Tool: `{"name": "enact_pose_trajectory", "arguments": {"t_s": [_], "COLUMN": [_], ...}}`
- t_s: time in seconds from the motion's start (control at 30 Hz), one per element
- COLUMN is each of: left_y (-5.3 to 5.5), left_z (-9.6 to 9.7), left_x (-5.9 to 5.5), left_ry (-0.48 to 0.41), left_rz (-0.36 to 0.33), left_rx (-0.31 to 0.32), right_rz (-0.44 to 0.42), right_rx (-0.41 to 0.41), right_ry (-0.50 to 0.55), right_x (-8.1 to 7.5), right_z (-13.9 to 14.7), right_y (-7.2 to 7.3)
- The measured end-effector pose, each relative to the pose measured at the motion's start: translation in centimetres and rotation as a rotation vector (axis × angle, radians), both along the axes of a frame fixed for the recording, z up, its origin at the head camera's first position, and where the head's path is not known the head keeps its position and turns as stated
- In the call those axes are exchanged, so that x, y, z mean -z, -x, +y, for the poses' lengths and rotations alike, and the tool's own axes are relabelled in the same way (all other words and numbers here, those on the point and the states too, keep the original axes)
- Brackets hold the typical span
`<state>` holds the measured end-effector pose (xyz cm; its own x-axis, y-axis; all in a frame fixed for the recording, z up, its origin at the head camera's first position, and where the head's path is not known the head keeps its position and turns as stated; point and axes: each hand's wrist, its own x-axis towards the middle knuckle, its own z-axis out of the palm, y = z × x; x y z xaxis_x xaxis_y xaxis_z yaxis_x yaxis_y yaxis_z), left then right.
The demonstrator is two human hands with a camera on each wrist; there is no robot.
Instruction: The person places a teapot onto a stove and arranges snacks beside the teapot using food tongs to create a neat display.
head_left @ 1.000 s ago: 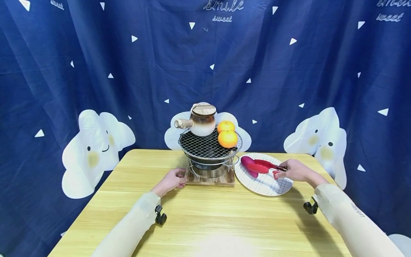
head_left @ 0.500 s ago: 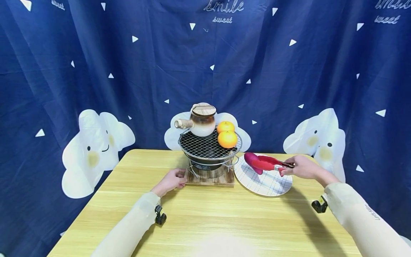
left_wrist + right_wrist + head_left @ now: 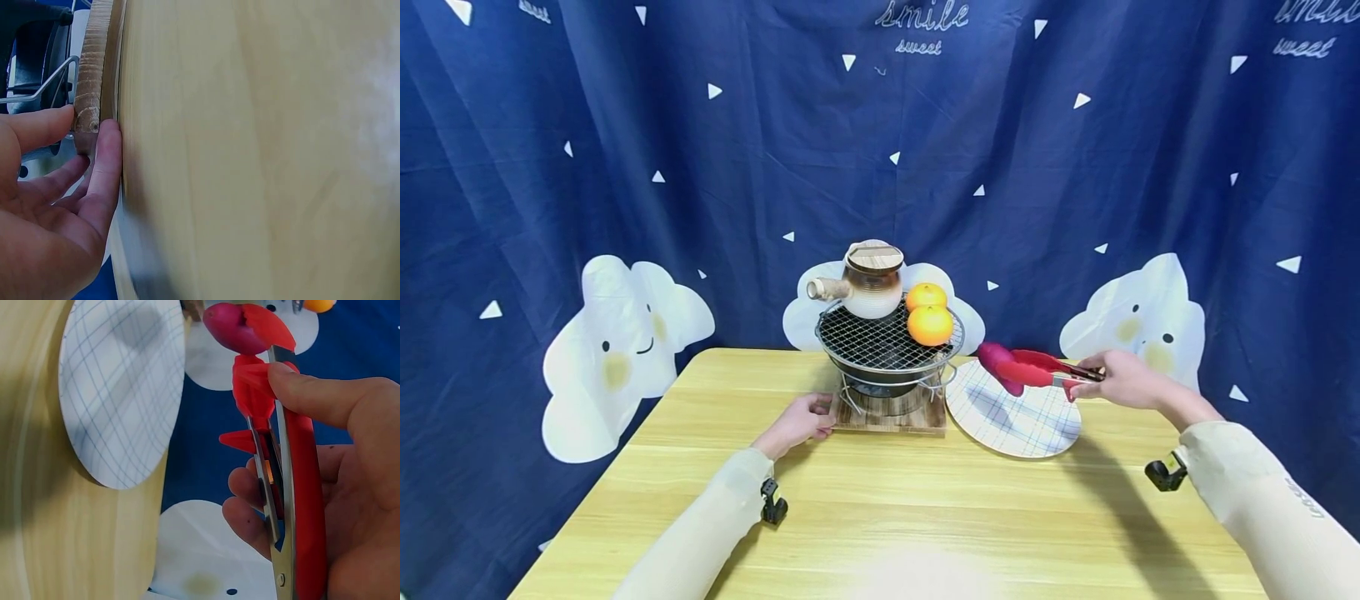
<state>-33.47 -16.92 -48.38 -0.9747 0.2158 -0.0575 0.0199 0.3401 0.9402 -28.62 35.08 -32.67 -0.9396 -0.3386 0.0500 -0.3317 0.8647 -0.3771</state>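
Observation:
My right hand grips red-tipped kitchen tongs, thumb on one arm and fingers round the other in the right wrist view. Between the tong heads is a purple sweet potato, held above the checked white plate. My left hand pinches the left front corner of a wooden board, thumb on top and fingers at its side and underside in the left wrist view. On that board stands a round grill with a wire mesh top.
On the mesh sit a brown-and-white clay pot with wooden lid and side handle, and two oranges, one behind the other. The wooden table ends at a blue curtain with white clouds.
My right hand has raised the tongs and the sweet potato off the plate and moved them slightly right. The left hand keeps its hold on the board.

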Motion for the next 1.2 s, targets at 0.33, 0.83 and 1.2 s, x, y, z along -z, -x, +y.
{"name": "enact_pose_trajectory", "arguments": {"t_s": [0.33,0.83,1.2], "left_y": [-0.1,-0.2,0.1], "left_z": [0.1,0.2,0.0], "left_x": [0.0,-0.1,0.3], "left_ry": [0.013,0.014,0.014], "left_rz": [0.001,0.0,-0.004], "left_rx": [-0.013,-0.011,-0.017], "right_rz": [-0.005,0.037,0.075], "right_rx": [-0.003,0.027,0.01], "right_ry": [-0.018,-0.036,-0.08], "right_x": [-1.6,-4.0,-6.2], "right_z": [0.2,0.4,-0.2], "right_y": [-0.5,-0.9,-1.2]}}
